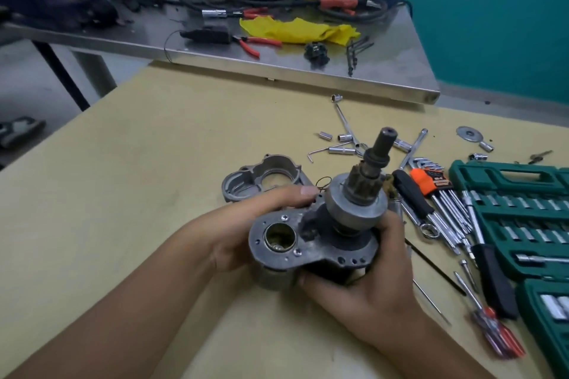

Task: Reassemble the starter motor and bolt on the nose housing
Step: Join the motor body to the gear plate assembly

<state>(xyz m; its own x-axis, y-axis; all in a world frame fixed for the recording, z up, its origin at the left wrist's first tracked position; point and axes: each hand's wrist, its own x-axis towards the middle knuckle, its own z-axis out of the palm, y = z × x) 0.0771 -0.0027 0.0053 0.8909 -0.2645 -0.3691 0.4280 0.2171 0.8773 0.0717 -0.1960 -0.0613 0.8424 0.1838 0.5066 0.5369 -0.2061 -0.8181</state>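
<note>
The starter motor (pixel 314 243) is held above the tan bench (pixel 154 194) by both hands: the left hand (pixel 246 224) is wrapped round its rear side, the right hand (pixel 369 280) is curled under its near edge. Its dull, gritty cast face carries an upright steel pinion shaft (pixel 374 160). The ribbed aluminium nose housing (pixel 261 177) lies just behind, seemingly to be seated next and aligned over the shaft.

Both forearms run off the bottom edge. The left hand (pixel 246 224) and right hand (pixel 369 283) hide the lower body of the starter motor (pixel 311 240). The green socket case (pixel 523 224) is cut off at the right edge. Clutter on the far metal table (pixel 385 71) is blurred.
</note>
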